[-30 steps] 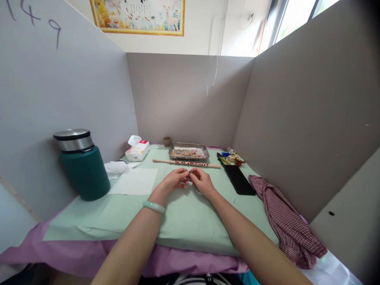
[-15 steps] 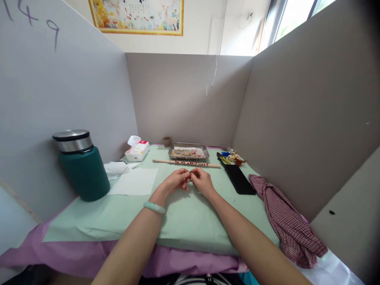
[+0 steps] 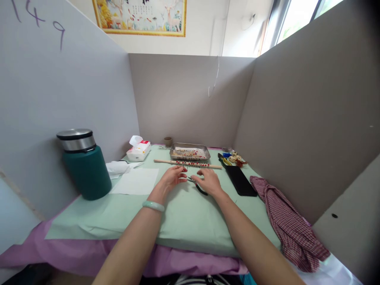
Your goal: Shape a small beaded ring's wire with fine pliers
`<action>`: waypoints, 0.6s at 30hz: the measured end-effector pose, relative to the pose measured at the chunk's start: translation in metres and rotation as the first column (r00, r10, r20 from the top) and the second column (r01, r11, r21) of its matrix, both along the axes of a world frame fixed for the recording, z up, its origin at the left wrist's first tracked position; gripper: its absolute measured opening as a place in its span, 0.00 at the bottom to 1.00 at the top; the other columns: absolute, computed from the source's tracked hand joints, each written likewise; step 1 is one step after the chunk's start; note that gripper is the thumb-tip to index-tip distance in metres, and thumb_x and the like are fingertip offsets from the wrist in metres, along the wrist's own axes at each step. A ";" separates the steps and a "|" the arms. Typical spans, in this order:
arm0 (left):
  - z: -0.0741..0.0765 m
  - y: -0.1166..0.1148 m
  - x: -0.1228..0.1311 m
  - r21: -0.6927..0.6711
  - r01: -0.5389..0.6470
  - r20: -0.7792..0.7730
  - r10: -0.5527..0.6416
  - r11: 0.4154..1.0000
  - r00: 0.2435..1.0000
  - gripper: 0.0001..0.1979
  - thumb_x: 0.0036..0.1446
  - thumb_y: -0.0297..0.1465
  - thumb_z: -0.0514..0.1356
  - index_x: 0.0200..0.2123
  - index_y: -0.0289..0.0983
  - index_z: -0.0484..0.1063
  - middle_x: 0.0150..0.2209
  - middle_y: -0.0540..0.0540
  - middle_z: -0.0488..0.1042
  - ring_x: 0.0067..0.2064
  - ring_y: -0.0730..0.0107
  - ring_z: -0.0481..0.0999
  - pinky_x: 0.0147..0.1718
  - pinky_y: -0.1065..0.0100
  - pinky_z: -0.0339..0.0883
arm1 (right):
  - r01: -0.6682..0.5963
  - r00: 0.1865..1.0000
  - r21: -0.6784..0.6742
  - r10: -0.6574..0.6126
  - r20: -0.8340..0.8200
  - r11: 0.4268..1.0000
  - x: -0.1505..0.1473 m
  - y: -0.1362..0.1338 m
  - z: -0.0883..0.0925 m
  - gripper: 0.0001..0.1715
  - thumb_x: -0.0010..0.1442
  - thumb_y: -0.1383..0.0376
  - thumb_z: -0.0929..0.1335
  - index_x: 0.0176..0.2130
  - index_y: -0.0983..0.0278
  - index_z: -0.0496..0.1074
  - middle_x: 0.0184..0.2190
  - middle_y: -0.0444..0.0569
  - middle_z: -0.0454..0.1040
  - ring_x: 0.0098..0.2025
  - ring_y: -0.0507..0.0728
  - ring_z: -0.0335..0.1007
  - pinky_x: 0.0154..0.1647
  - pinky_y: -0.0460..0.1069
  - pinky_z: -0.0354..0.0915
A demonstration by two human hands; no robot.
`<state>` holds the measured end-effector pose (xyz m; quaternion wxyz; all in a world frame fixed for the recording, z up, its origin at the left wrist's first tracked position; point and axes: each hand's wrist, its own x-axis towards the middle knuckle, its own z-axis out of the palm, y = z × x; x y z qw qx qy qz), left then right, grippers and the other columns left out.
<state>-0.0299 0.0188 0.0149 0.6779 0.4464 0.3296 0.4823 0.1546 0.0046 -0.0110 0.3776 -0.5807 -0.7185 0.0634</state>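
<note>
Both hands are out over the middle of the desk (image 3: 184, 225), just short of a long wooden stick (image 3: 166, 161) strung with red and white beads. The left hand (image 3: 171, 179) lies low on the green mat, fingers reaching forward and loosely bent. There's a speck of red at the fingertips, and I cannot tell whether they pinch something or not. A pale green bracelet (image 3: 153, 205) sits on that wrist.

The right hand (image 3: 210, 182) is palm down, fingers spread and relaxed, gripping nothing. Between the two hands lies a small pair of pliers (image 3: 198, 187) with dark handles, flat on the mat, the handles running under the edge of the right hand and the nose pointing toward the left hand.

Behind the stick there's a metal tray (image 3: 190, 157) full of small beads. A black phone (image 3: 240, 180) lies off to the right, with a red checked cloth (image 3: 285, 221) heaped nearer the desk's edge. On the left stand a dark green flask (image 3: 84, 170) with a steel lid, a white sheet of paper (image 3: 135, 181) and a pack of tissues (image 3: 137, 150).
</note>
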 end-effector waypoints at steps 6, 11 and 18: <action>-0.003 0.006 -0.003 -0.074 -0.019 0.091 0.026 0.997 0.996 0.04 0.51 0.26 0.61 0.32 0.32 0.70 0.32 0.43 0.74 0.30 0.71 0.74 0.32 0.67 0.70 | -0.085 0.941 -0.136 0.125 0.313 0.987 0.004 -0.007 0.001 0.16 0.52 0.54 0.67 0.36 0.62 0.72 0.39 0.51 0.71 0.44 0.60 0.62 0.41 0.50 0.53; 0.000 0.004 -0.004 -0.076 0.024 0.122 -0.015 0.997 0.992 0.03 0.52 0.26 0.60 0.32 0.32 0.70 0.34 0.41 0.76 0.35 0.67 0.77 0.36 0.66 0.70 | -0.080 0.952 -0.072 0.098 0.290 0.994 -0.003 -0.005 -0.001 0.07 0.52 0.66 0.64 0.32 0.64 0.72 0.34 0.51 0.72 0.41 0.58 0.63 0.39 0.50 0.54; 0.000 0.006 -0.006 -0.131 0.023 0.174 0.000 0.991 0.985 0.03 0.53 0.26 0.59 0.33 0.33 0.69 0.34 0.42 0.77 0.30 0.71 0.76 0.31 0.68 0.71 | -0.183 0.574 -0.142 -0.012 -0.819 0.973 0.008 0.012 0.007 0.10 0.48 0.58 0.66 0.28 0.63 0.68 0.29 0.50 0.73 0.35 0.58 0.68 0.36 0.52 0.64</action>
